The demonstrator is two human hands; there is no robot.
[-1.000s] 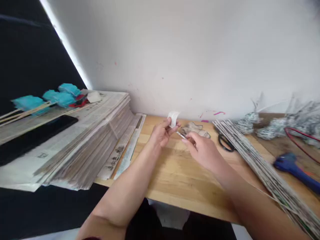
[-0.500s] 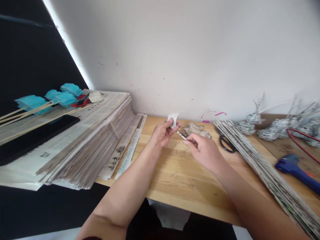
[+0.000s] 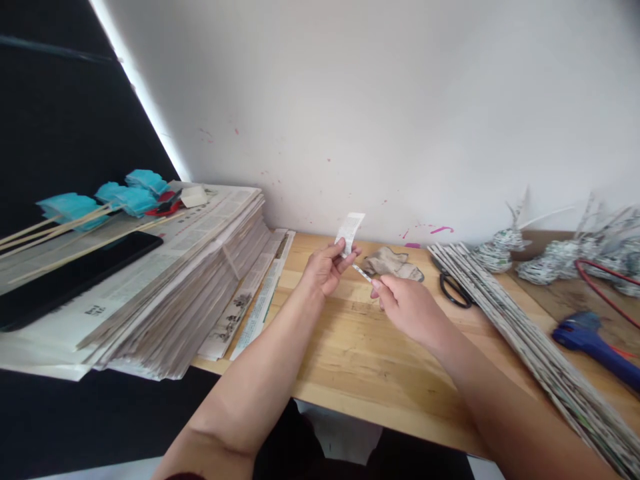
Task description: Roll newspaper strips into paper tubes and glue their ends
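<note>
My left hand pinches a strip of newspaper, whose flat end stands up above the fingers. From below those fingers the same strip comes out as a thin rolled paper tube. The tube's lower end is gripped between the thumb and fingers of my right hand. Both hands are held above the wooden table. Behind the right hand lies a crumpled beige cloth.
At left, a tall newspaper stack carries a black phone, thin sticks and blue packets. To the right lie black-handled scissors, a bundle of paper tubes, a blue glue gun and woven paper pieces.
The flat end of the newspaper strip now stands taller and straighter above my left fingers. My right hand has moved slightly down and right along the tube.
</note>
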